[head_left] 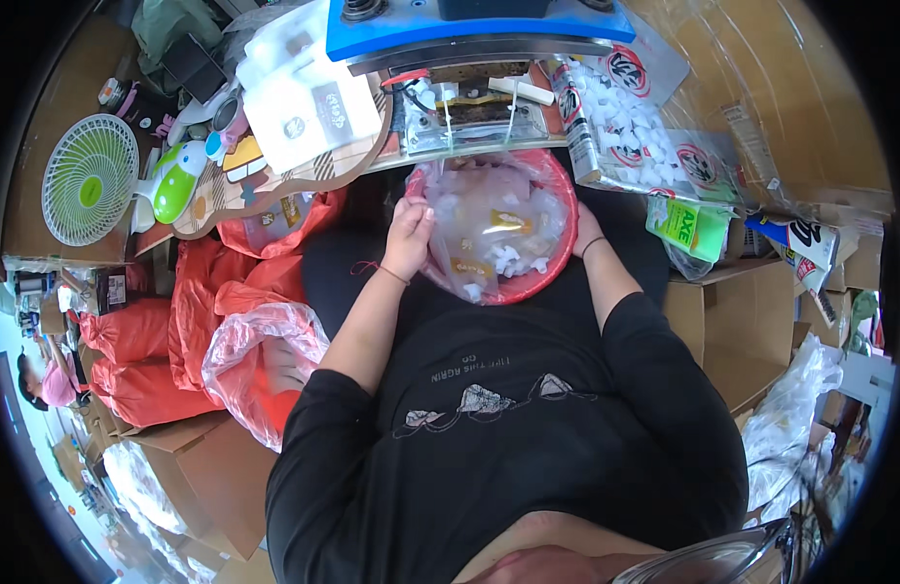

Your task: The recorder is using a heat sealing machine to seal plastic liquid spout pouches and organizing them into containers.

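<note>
A round red basin (539,283) sits at my lap, just under the table's front edge. Clear plastic packaging with yellow-brown printed patches (479,209) fills much of it, and small white pieces (513,261) lie low in the basin. On the left side, my left hand (408,236) is closed at the rim, with some plastic by its fingers. Against the opposite side, my right hand (585,230) grips the basin; most of its fingers are hidden behind the wall.
Above the basin stands a blue-topped machine (479,37) on the table. An open box of white pieces (630,131) lies to its right, a white box (318,117) and a fan (91,180) to its left. Red bags (192,311) and cardboard boxes (737,326) flank me.
</note>
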`<act>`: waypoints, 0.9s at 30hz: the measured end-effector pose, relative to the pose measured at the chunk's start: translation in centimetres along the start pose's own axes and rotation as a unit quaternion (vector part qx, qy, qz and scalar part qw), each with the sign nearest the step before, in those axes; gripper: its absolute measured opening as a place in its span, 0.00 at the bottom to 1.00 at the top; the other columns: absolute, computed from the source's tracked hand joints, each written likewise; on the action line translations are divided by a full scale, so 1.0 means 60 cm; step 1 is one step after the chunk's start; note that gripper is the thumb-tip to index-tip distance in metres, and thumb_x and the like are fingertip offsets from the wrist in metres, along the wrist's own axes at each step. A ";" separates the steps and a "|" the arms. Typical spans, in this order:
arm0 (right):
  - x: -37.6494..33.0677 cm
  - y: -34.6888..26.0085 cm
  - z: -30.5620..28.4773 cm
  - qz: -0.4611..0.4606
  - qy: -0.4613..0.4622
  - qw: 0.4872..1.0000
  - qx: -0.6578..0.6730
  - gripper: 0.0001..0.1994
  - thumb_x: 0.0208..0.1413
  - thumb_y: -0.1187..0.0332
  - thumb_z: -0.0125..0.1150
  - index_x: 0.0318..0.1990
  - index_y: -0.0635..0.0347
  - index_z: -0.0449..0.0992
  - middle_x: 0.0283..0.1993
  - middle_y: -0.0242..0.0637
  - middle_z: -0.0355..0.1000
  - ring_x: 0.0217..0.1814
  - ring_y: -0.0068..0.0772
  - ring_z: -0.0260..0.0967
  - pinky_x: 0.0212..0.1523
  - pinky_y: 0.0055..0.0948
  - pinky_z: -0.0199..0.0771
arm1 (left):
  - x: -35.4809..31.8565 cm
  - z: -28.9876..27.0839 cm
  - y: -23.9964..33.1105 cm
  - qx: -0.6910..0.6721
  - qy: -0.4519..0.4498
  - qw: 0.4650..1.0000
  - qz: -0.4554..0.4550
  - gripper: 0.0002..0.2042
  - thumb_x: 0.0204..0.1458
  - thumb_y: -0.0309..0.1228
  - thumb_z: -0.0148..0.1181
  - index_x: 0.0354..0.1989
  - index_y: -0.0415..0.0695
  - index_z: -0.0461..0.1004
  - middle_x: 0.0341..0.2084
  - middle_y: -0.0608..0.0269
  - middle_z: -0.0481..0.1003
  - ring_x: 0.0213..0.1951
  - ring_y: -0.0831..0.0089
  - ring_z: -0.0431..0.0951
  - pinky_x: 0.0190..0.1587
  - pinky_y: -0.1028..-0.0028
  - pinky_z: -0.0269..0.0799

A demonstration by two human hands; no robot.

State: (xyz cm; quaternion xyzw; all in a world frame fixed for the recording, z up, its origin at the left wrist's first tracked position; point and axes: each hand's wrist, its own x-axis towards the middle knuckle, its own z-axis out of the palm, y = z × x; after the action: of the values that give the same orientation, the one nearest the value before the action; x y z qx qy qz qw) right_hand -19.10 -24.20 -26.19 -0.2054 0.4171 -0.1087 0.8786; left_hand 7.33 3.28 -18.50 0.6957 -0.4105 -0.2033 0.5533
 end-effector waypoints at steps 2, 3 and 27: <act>0.003 0.018 -0.003 -0.055 -0.009 0.998 0.041 0.28 0.69 0.45 0.41 0.60 0.58 0.70 0.61 0.40 0.71 0.65 0.44 0.65 0.68 0.47 0.62 | -0.005 0.014 0.054 -0.036 -0.001 0.998 0.054 0.09 0.63 0.31 0.54 0.34 0.39 0.75 0.51 0.56 0.73 0.54 0.63 0.71 0.55 0.67 0.66; 0.007 0.016 -0.011 -0.058 -0.007 0.998 0.038 0.28 0.69 0.45 0.41 0.60 0.58 0.70 0.61 0.40 0.71 0.65 0.44 0.65 0.68 0.47 0.62 | -0.006 0.026 0.088 -0.071 -0.007 0.992 0.106 0.09 0.63 0.31 0.54 0.34 0.39 0.75 0.54 0.56 0.71 0.56 0.65 0.69 0.57 0.67 0.64; -0.295 0.033 0.342 -0.618 -0.263 0.336 -0.660 0.09 0.49 0.66 0.67 0.34 0.59 0.76 0.39 0.36 0.71 0.52 0.47 0.69 0.48 0.38 0.71 | -0.011 0.117 0.125 0.128 -0.187 0.911 0.346 0.31 0.48 0.30 0.66 0.60 0.38 0.60 0.43 0.43 0.72 0.48 0.47 0.74 0.52 0.58 0.70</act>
State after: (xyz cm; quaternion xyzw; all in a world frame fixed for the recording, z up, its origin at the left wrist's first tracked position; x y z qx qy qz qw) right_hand -14.25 -10.47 -3.24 -0.9356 -0.1459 -0.2502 0.2019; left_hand -0.83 -0.82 -13.74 0.5242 -0.7439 -0.0714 0.4083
